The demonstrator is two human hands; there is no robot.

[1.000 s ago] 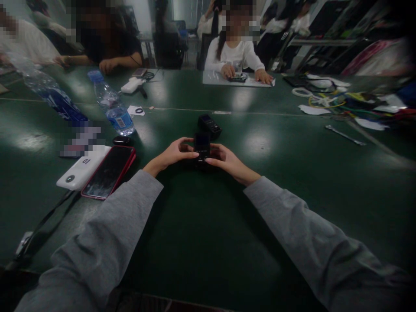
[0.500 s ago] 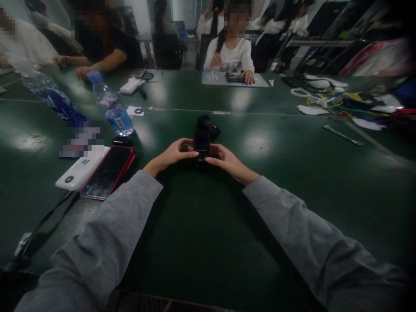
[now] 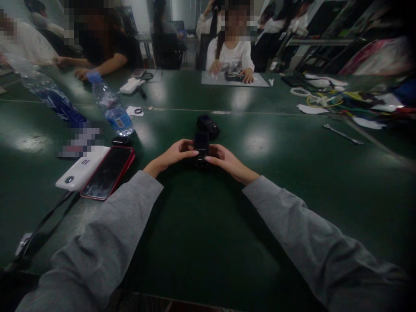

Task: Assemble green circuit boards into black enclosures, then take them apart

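1. Clock is centring on the black gadget [image 3: 202,145], twelve pointing straight ahead across the green table [image 3: 208,242].
2. Gadget is sitting between both hands; its long axis is running twelve to six, dark screen towards twelve, buttons towards six.
3. Left hand [image 3: 175,152] is grasping its side from nine o'clock, thumb reaching the edge of the button face.
4. Right hand [image 3: 229,162] is grasping it from about four, thumb lying slightly lower, closer to the six end.
5. Neither hand is standing nearer; both are touching the gadget. Fingertips are partly hiding behind it. Cannot tell whether either thumb is pressing, nor whether the gadget's base is resting on the table.
6. Second black gadget [image 3: 209,125] is lying just beyond, between twelve and one, its long axis slanting ten to four. Outlines are overlapping; cannot tell about contact. Neither hand appears to be holding it.
7. Further out: phone [image 3: 108,173] is lying between eight and nine, bottle [image 3: 118,119] is standing at ten, spanner [image 3: 342,134] is lying close to three. At one, a co-worker's hand [image 3: 248,76] is resting over a grey mat [image 3: 263,81].
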